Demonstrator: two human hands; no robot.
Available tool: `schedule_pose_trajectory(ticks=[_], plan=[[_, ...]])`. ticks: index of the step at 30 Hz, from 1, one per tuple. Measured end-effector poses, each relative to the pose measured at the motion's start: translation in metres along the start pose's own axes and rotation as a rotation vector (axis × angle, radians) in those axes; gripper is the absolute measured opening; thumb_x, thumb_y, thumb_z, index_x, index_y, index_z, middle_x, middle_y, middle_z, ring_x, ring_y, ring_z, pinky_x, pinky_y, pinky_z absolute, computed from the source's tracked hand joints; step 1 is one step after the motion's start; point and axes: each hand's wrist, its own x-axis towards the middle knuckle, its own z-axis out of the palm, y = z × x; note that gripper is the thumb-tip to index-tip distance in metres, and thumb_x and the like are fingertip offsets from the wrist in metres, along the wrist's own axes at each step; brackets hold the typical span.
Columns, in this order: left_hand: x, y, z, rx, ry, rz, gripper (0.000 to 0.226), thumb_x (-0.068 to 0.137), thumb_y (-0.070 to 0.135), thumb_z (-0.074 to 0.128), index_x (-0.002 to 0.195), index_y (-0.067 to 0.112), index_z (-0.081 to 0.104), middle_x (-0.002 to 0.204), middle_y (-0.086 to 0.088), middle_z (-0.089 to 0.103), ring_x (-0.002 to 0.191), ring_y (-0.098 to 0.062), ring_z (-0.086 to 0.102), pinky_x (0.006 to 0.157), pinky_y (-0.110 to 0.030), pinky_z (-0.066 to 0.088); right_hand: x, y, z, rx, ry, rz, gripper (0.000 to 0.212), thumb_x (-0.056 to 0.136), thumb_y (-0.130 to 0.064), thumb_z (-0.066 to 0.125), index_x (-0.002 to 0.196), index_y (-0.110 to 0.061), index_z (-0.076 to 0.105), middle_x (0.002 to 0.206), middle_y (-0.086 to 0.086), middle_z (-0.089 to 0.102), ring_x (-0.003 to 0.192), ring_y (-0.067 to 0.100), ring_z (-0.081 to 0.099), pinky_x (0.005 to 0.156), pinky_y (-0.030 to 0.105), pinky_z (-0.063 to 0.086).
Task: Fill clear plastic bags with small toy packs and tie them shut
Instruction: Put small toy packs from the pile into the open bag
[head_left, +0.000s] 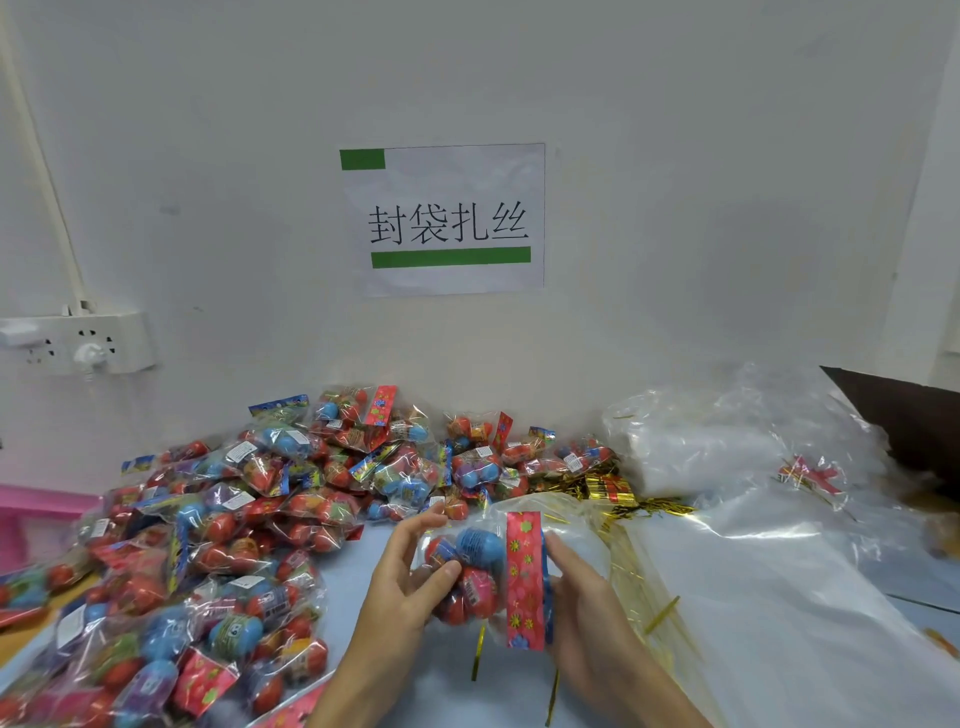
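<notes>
While the left hand (410, 587) grips it, the toy pack (480, 577) touches the right hand (582, 597).

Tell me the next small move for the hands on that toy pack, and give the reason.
Probably slide the toy pack rightward into the clear bag. The left hand grips the pack's egg end, the right hand holds by its red header card, and the bag lies right behind it. Gold twist ties lie beside it for closing afterwards.
</notes>
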Motion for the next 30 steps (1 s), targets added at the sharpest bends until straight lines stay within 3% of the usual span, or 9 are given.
schedule_pose_trajectory(ticks=[3,7,12,16,21,23,25,28,30], plan=[[-0.002,0.002,0.001,0.106,-0.024,0.059,0.035,0.079,0.024,0.074,0.112,0.030,0.062,0.139,0.014,0.055,0.110,-0.030,0.066,0.085,-0.046,0.058,0.000,0.002,-0.001,0.010,-0.089,-0.059,0.054,0.086,-0.060,0.067,0.119,-0.018,0.072,0.121,0.021,0.070,0.110,0.041,0.068,0.097,0.056,0.053],[-0.007,0.004,0.007,0.207,-0.069,0.122,0.037,0.088,0.002,0.068,0.108,0.033,0.063,0.145,0.021,0.049,0.126,-0.016,0.058,0.087,-0.033,0.056,0.002,0.009,-0.002,-0.068,-0.103,-0.146,0.088,0.057,-0.035,0.097,0.131,-0.014,0.054,0.117,0.017,0.073,0.108,0.038,0.070,0.091,0.053,0.056],[-0.012,0.009,0.019,0.236,-0.057,0.137,0.041,0.091,0.002,0.067,0.105,0.041,0.063,0.145,0.023,0.047,0.125,-0.005,0.056,0.083,-0.024,0.053,0.003,0.009,-0.004,-0.207,0.035,-0.259,0.050,0.079,0.006,0.079,0.122,-0.009,0.059,0.101,0.014,0.077,0.090,0.031,0.075,0.070,0.035,0.060],[-0.014,0.014,0.027,0.105,-0.013,0.127,0.041,0.087,0.035,0.059,0.128,0.040,0.054,0.135,0.019,0.056,0.121,-0.007,0.058,0.092,-0.033,0.051,0.000,-0.004,-0.009,-0.183,0.071,-0.286,0.042,0.078,-0.001,0.080,0.116,-0.010,0.065,0.100,0.015,0.077,0.088,0.033,0.075,0.067,0.038,0.061],[-0.002,0.012,0.021,0.444,0.238,0.257,0.036,0.095,0.016,0.060,0.117,0.044,0.054,0.117,0.032,0.058,0.116,-0.001,0.054,0.089,-0.027,0.047,0.003,-0.028,-0.035,0.147,0.091,-0.350,0.041,0.071,-0.009,0.075,0.111,-0.005,0.066,0.091,0.017,0.073,0.067,0.021,0.070,0.058,0.030,0.057],[0.005,0.009,0.022,0.673,0.196,0.236,0.047,0.091,0.011,0.066,0.117,0.047,0.049,0.120,0.034,0.052,0.119,-0.005,0.050,0.092,-0.028,0.045,0.005,-0.032,-0.047,0.304,0.140,-0.347,0.033,0.072,-0.008,0.073,0.105,-0.005,0.067,0.083,0.014,0.070,0.059,0.017,0.066,0.053,0.028,0.056],[0.013,0.004,0.027,0.831,0.128,0.165,0.052,0.088,0.023,0.071,0.128,0.041,0.044,0.125,0.026,0.046,0.122,-0.009,0.043,0.098,-0.029,0.040,0.007,-0.033,-0.058,0.390,0.189,-0.344,0.033,0.073,-0.009,0.072,0.106,-0.006,0.067,0.083,0.012,0.071,0.059,0.015,0.067,0.052,0.026,0.056],[0.022,-0.006,0.034,0.947,0.071,0.062,0.068,0.085,0.035,0.074,0.141,0.032,0.036,0.131,0.017,0.041,0.125,-0.012,0.039,0.100,-0.028,0.037,0.007,-0.035,-0.064,0.412,0.248,-0.322,0.040,0.072,-0.015,0.074,0.110,-0.007,0.066,0.090,0.011,0.075,0.066,0.015,0.071,0.050,0.025,0.056],[0.027,-0.010,0.039,0.946,0.055,0.028,0.061,0.088,0.031,0.073,0.139,0.031,0.039,0.130,0.014,0.046,0.123,-0.012,0.043,0.097,-0.026,0.037,0.007,-0.035,-0.065,0.406,0.252,-0.307,0.040,0.072,-0.017,0.074,0.110,-0.008,0.066,0.092,0.011,0.076,0.067,0.015,0.072,0.050,0.025,0.055]])
